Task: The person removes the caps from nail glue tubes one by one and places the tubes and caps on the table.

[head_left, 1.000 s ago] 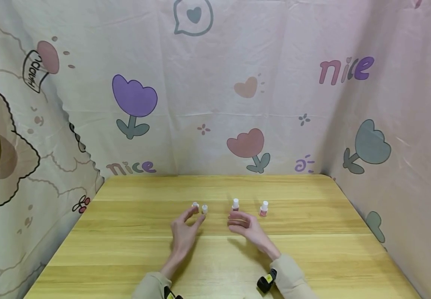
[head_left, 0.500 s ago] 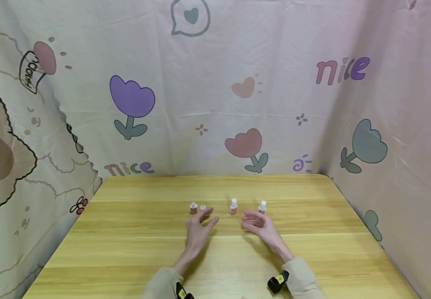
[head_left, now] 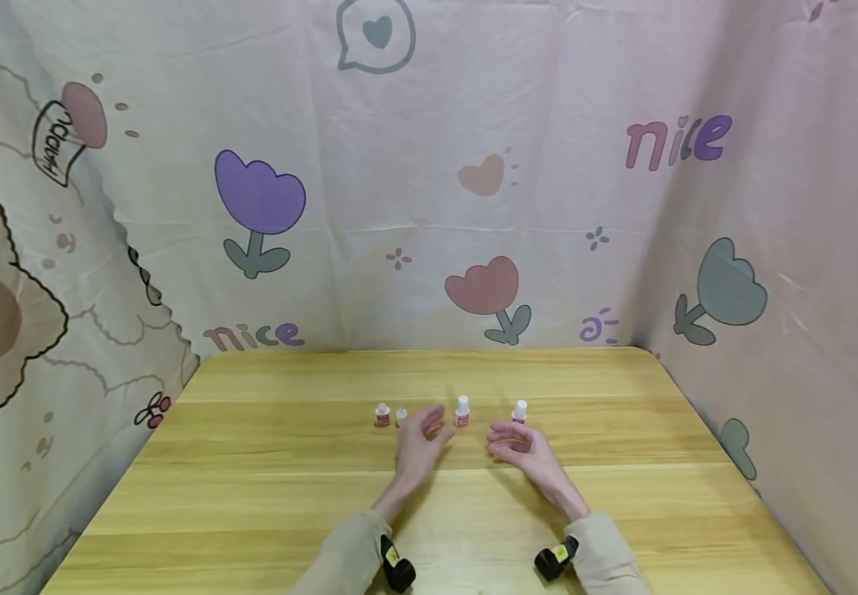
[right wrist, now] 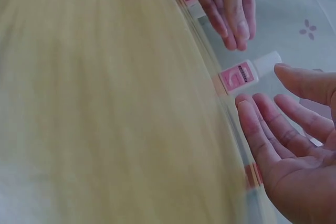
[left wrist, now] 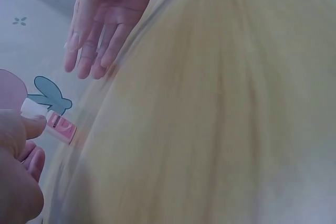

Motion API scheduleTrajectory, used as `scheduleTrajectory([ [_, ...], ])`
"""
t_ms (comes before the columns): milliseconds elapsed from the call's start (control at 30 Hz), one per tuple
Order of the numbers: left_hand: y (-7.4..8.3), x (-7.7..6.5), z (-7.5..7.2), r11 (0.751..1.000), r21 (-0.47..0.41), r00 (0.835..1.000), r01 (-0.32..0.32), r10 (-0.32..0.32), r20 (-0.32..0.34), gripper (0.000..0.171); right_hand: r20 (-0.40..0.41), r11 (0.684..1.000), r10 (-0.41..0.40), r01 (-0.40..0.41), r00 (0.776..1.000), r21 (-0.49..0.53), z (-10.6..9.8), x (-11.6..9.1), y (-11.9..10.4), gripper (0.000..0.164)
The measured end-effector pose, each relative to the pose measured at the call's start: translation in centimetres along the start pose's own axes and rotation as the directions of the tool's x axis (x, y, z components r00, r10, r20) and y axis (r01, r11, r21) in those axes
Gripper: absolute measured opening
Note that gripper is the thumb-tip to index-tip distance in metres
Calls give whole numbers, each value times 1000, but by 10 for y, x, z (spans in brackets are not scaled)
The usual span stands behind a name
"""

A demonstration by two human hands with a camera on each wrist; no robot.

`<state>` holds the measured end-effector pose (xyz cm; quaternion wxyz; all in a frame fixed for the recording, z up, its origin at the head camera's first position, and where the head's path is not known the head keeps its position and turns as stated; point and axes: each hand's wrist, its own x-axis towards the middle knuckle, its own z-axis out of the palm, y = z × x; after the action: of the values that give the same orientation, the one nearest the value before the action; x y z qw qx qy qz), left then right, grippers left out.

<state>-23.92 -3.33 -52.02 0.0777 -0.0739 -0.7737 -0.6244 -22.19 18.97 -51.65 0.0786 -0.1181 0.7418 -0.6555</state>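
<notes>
Near the back of the table, small white bottles with pink labels stand in a row. My left hand point(head_left: 421, 446) is just left of the capped middle bottle point(head_left: 462, 411), thumb and fingers apart, nothing held. My right hand point(head_left: 529, 454) is in front of the right bottle point(head_left: 520, 409), fingers loosely bent and holding nothing; it hides that bottle's lower part. Left of my left hand are a shorter bottle point(head_left: 382, 416) and a small white piece point(head_left: 402, 414), partly covered by the hand. The right wrist view shows the middle bottle's pink label point(right wrist: 239, 77) between both hands.
The wooden table point(head_left: 265, 496) reaches back to a patterned cloth point(head_left: 384, 182), which also hangs along both sides. A black wrist camera point(head_left: 398, 570) is strapped over the left sleeve point(head_left: 347, 549), another camera point(head_left: 554, 560) over the right sleeve point(head_left: 603, 549).
My left hand has moved right, from the shorter bottle and white piece toward the middle bottle. My right hand has moved right, from the middle bottle to the right one. The bottles stand as before.
</notes>
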Motion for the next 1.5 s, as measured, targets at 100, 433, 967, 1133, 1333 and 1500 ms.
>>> scheduleTrajectory([
  [100,-1,5,6,1000,12,1000,13,-13,5,48,-3,1000,10,-10,1000,2,-1,0,1,54],
  [433,-2,17,18,999,34,1000,-13,13,-8,42,-3,999,15,-15,1000,39,-4,1,1,54],
  [967,-6,26,23,998,63,1000,-6,6,-10,33,9,997,13,-14,1000,78,-5,-1,0,53],
  [1133,-5,26,26,996,89,1000,-5,7,-24,32,9,997,12,-12,1000,81,-6,-1,0,52],
  [1333,-5,27,29,990,140,999,12,-6,-44,31,4,997,12,-13,1000,75,-6,-1,2,51],
  [1500,-6,28,29,988,156,999,15,-7,-49,24,6,997,7,-7,1000,77,-7,-1,4,52],
])
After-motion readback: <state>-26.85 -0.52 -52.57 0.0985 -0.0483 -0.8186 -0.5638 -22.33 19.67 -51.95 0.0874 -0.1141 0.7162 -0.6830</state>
